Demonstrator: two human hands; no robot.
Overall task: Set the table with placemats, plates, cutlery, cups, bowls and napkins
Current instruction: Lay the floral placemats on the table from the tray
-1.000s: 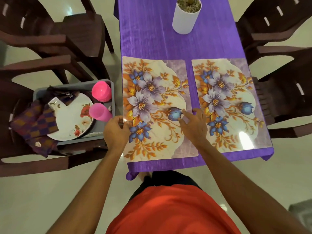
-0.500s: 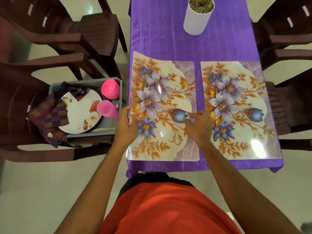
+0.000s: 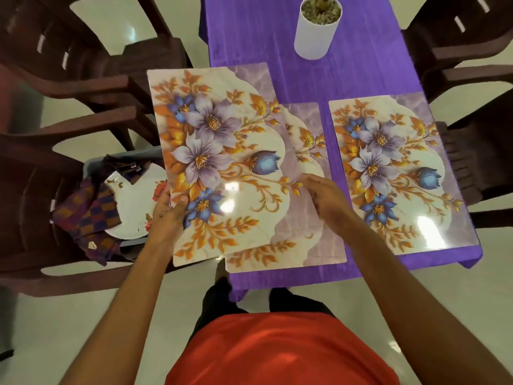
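Flower-printed placemats lie on the purple tablecloth (image 3: 249, 37). My left hand (image 3: 166, 215) grips the left edge of one placemat (image 3: 211, 151), which is raised and tilted out over the table's left side. My right hand (image 3: 327, 204) holds the same mat at its right edge. A second placemat (image 3: 327, 245) lies flat underneath, partly covered. A third placemat (image 3: 394, 173) lies flat on the right. On a chair to the left, a grey tray (image 3: 91, 165) holds a white flowered plate (image 3: 136, 207) and checked napkins (image 3: 88, 215). The raised mat hides the pink cups.
A white cylinder pot (image 3: 316, 31) stands at the back middle of the table. Dark brown chairs (image 3: 83, 87) crowd the left side, and another chair (image 3: 472, 93) stands on the right. My red shirt (image 3: 277, 351) fills the bottom of the view.
The top placemat has come up off the one beneath it and swung left over the tray, now covering the pink cups. Both hands moved with it.
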